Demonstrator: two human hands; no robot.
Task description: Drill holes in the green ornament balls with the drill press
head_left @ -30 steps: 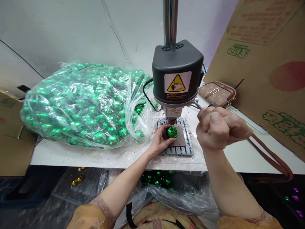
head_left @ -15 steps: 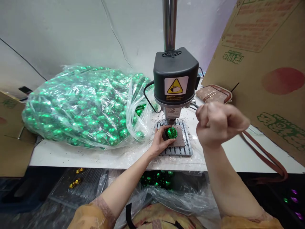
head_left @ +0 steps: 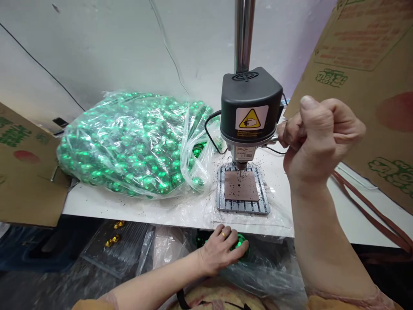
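Note:
My right hand (head_left: 318, 137) is closed in a fist around the feed handle of the drill press (head_left: 251, 110); its palm hides most of the handle. Below the table's front edge, my left hand (head_left: 219, 247) curls its fingers over a shiny green faceted ball (head_left: 240, 242). That hand is above an open plastic bag (head_left: 267, 271) with more green pieces inside, partly hidden. Under the drill bit, a brown square pad (head_left: 241, 189) with a small dark hole rests on the slotted metal base (head_left: 266, 206), and no ball is on it.
A large clear bag of green balls (head_left: 129, 146) lies left of the drill press. Cardboard boxes (head_left: 29, 168) stand on both sides. Dark shavings are scattered over the white table (head_left: 129, 209). A brown strap (head_left: 374, 211) lies at the right.
My left hand has taken the green ball off the pad and down past the table edge to the open bag. My right hand stays at the handle, slightly higher in view.

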